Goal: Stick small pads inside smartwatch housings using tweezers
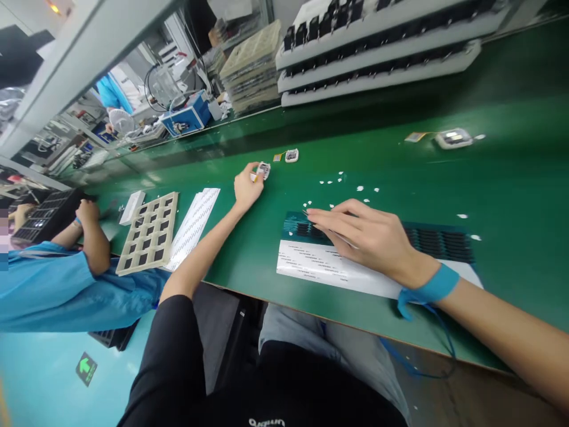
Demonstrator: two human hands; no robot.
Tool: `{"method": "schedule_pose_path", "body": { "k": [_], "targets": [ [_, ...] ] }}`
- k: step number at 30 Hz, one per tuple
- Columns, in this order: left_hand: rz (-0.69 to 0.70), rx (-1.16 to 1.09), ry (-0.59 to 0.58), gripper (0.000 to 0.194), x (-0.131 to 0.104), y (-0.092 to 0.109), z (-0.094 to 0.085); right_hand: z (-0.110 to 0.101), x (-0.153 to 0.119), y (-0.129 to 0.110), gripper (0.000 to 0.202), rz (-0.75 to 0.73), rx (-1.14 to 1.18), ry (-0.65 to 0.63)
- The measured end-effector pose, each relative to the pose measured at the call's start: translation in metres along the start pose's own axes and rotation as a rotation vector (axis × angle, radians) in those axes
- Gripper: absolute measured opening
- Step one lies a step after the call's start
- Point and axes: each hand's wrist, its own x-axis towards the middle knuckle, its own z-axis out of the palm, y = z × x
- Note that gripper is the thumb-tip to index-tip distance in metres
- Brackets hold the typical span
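Note:
My left hand [247,188] holds a small white square device housing [264,171] between thumb and fingers, above the green bench. A second such housing [291,156], with an orange flex cable [278,158], lies just beyond it. My right hand [371,240] is closed in a pinch on thin tweezers [306,212], mostly hidden by the fingers. Their tip is over the left end of a teal sheet [291,222] bearing rows of small black strips [433,242]. A white printed backing paper [306,261] lies along the sheet's near side, partly under my right hand. A blue wrist strap [433,284] circles my right wrist.
Several white scraps [360,188] lie beyond my right hand. Another housing [454,138] sits at the far right. To the left are printed white sheets [193,228] and a beige compartment tray [167,237]. Stacked white racks [377,80] stand behind. A co-worker's blue sleeve [84,284] is at left.

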Motion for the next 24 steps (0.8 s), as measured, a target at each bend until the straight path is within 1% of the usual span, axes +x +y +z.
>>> {"method": "schedule_pose_path", "body": {
  "k": [3,5,6,8,11,14,15,17,19,22,24],
  "targets": [
    [-0.042,0.149,0.040,0.032,0.037,-0.004,-0.002,0.001,0.002,0.000,0.034,0.002,-0.008,0.011],
    [-0.026,0.216,0.062,0.035,0.051,0.000,0.005,0.001,0.004,-0.001,0.030,-0.009,-0.022,0.017],
    [0.008,0.234,0.059,0.038,0.055,0.003,0.011,0.001,0.005,-0.002,0.029,-0.013,-0.029,0.020],
    [0.118,0.240,0.009,0.041,0.061,0.013,0.025,0.001,0.007,-0.003,0.029,-0.021,-0.044,0.019],
    [0.269,0.215,-0.137,0.037,0.068,0.027,0.046,0.002,0.007,-0.004,0.029,-0.036,-0.061,0.012],
    [0.319,0.177,-0.221,0.035,0.076,0.034,0.057,0.002,0.004,-0.003,0.027,-0.044,-0.066,0.007],
    [0.324,0.161,-0.232,0.034,0.077,0.034,0.057,0.002,0.003,-0.003,0.028,-0.043,-0.064,0.002],
    [0.329,0.132,-0.252,0.030,0.077,0.031,0.052,0.002,0.001,-0.003,0.030,-0.034,-0.057,-0.012],
    [0.336,0.111,-0.275,0.030,0.074,0.024,0.041,0.001,0.000,-0.003,0.030,-0.018,-0.045,-0.023],
    [0.361,0.096,-0.306,0.037,0.064,0.011,0.024,0.000,-0.002,-0.002,0.025,0.003,-0.016,-0.024],
    [0.377,0.097,-0.335,0.039,0.059,0.004,0.018,0.000,-0.004,-0.002,0.024,0.019,0.007,-0.027]
  ]
}}
